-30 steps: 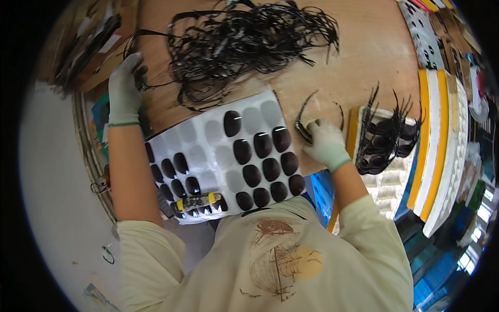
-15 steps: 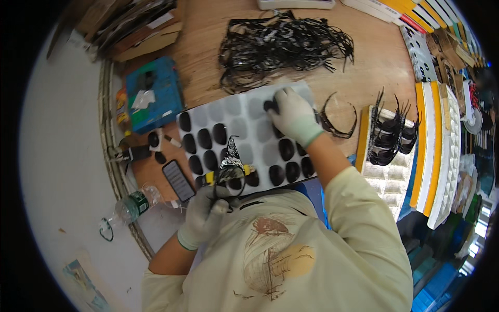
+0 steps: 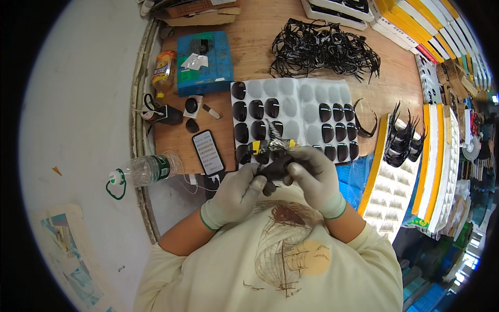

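Observation:
Close to my body, my gloved left hand (image 3: 235, 193) is closed on a black glasses frame with patterned silver-and-black temples (image 3: 275, 139). My gloved right hand (image 3: 317, 178) pinches a dark sunglass lens (image 3: 276, 168) against that frame. Fingers hide much of the frame's front, so I cannot tell how the lens sits in it. Under and beyond the hands lies a white lens sheet (image 3: 303, 135). Several dark lenses (image 3: 257, 109) rest on it in rows, among grey oval spots without lenses.
A tangled heap of black glasses frames (image 3: 325, 51) lies at the back. One frame (image 3: 366, 122) sits right of the sheet, beside a white tray (image 3: 385, 190) with more frames. On the left are a phone (image 3: 208, 152), a blue box (image 3: 205, 65) and a plastic bottle (image 3: 150, 170).
My right hand has come back from the sheet's far part with a lens and met my left hand at the glasses frame. The whole view has shifted, so things appear farther right.

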A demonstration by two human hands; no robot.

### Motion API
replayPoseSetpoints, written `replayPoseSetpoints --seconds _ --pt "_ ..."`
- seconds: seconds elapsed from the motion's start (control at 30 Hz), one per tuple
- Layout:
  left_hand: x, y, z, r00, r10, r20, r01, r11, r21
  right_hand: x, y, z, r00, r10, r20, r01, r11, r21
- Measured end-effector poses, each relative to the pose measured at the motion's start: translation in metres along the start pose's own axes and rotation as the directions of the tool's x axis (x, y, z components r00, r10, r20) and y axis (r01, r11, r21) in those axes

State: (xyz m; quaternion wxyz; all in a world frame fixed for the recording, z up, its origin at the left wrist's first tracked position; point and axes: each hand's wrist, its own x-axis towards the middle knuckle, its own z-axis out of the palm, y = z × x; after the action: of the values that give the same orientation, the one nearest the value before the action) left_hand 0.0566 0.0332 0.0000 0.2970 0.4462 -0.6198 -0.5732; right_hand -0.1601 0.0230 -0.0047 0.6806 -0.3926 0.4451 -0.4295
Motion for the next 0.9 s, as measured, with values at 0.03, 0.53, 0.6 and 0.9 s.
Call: replayPoseSetpoints --seconds 0.03,0.53,0.6,0.9 --pt "-0.003 0.005 -0.003 0.999 0.051 0.005 -0.051 0.999 -0.018 -0.002 0.004 -0.002 1.0 -0.022 0.015 0.021 0.999 0.037" --pt "-0.02 0.015 -0.029 0.951 -0.119 0.284 0.145 0.987 -0.074 -0.019 0.022 0.003 0.941 0.063 0.333 -0.188 0.914 0.36" --pt "-0.02 0.015 -0.037 0.909 -0.111 0.401 0.16 0.983 -0.093 -0.023 0.02 0.0 0.905 0.118 0.409 -0.283 0.884 0.372" --pt "-0.012 0.007 -0.05 0.799 -0.018 0.601 0.094 0.991 -0.096 -0.033 0.035 -0.001 0.856 0.149 0.495 -0.39 0.814 0.43"
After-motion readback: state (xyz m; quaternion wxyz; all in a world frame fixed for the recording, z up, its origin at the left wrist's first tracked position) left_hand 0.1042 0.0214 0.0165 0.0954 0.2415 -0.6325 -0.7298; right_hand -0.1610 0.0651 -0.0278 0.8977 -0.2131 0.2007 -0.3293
